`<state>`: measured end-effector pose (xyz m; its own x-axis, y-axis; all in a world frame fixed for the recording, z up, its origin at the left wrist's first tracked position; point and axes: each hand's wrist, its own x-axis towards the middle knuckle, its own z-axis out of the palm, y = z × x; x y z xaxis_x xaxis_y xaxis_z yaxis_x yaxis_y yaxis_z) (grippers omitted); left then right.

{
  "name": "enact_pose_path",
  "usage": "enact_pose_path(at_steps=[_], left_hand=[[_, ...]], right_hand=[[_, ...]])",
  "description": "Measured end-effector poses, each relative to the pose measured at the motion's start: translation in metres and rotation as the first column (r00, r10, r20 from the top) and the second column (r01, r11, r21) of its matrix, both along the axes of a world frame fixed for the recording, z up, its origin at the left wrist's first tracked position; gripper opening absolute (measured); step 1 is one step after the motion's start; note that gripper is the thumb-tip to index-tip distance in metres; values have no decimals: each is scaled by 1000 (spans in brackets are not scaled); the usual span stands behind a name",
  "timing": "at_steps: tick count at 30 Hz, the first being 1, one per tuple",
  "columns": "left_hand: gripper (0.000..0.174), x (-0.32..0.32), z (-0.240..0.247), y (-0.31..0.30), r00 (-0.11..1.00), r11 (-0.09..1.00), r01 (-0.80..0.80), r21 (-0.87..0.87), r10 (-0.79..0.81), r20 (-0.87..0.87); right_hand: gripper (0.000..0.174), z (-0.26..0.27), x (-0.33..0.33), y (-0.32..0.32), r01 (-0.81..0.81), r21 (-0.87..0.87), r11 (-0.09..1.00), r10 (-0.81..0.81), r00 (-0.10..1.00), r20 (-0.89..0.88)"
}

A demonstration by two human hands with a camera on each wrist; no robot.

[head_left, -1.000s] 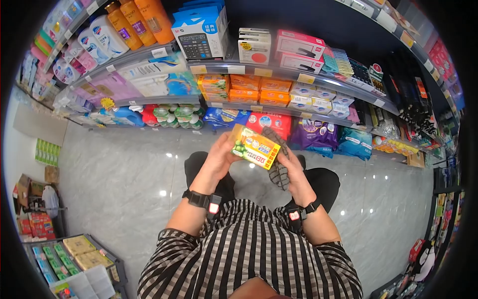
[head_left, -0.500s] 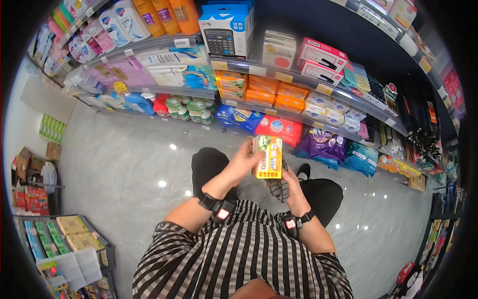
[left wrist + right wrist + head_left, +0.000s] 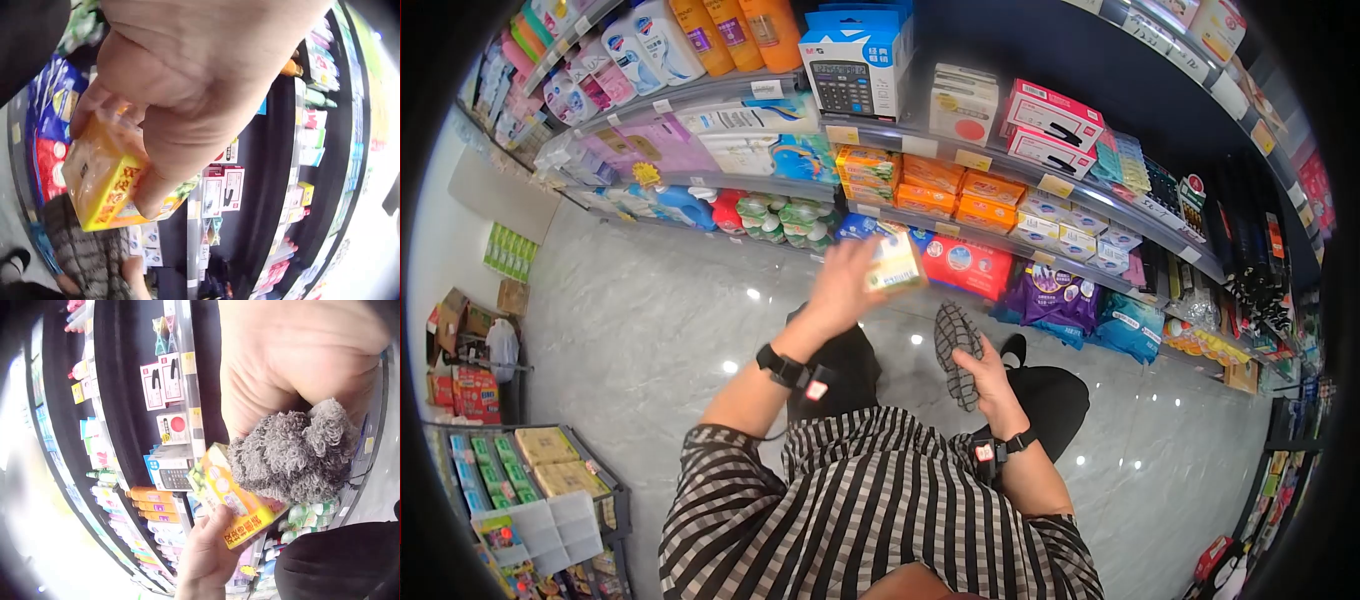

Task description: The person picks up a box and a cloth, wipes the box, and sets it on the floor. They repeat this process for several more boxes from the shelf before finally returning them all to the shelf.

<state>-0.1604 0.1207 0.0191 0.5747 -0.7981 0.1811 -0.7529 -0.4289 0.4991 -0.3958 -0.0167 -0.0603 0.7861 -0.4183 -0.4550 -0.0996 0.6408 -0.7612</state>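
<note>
My left hand (image 3: 843, 288) grips a yellow-and-orange wrapped soap pack (image 3: 897, 268), its thumb and fingers on opposite sides. Clear, shiny film covers one end of the pack (image 3: 94, 169) in the left wrist view. To the right and lower, my right hand (image 3: 992, 382) holds a grey cloth (image 3: 953, 345) with a dark grid pattern, its thumb lying over the near face. Seen from the right wrist, the cloth's other face (image 3: 294, 453) is shaggy with grey loops. Pack and cloth are apart in the head view.
Ahead stands a shelf with orange soap packs (image 3: 927, 187), white boxed packs (image 3: 1060, 228) and a calculator box (image 3: 855, 70). Red (image 3: 965, 265) and purple bags (image 3: 1055, 290) sit on its lowest level. A low display rack (image 3: 550, 480) stands at the left, over grey tiled floor (image 3: 650, 330).
The soap pack was turned in both hands close to the cloth. My left hand has since carried it up and left toward the shelf, while the right keeps the cloth.
</note>
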Motion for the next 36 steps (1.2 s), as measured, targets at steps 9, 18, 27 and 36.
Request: enact_pose_path(at_steps=[9,18,27,36], left_hand=[[83,80,20,-27,980,992,-37,-121,60,190],[75,108,11,-47,936,970,82,-229,4,353],[72,132,-10,-60,911,941,42,-336,102,399],[77,146,-30,-65,953,932,5,-363,105,284]], right_hand=[[54,-18,5,-11,5,-46,999,-10,994,-107],[68,6,70,-57,-98,-271,958,83,994,-66],[81,30,142,-83,-194,-461,866,209,978,-19],[83,24,194,-99,-250,-628,737,282,958,-51]])
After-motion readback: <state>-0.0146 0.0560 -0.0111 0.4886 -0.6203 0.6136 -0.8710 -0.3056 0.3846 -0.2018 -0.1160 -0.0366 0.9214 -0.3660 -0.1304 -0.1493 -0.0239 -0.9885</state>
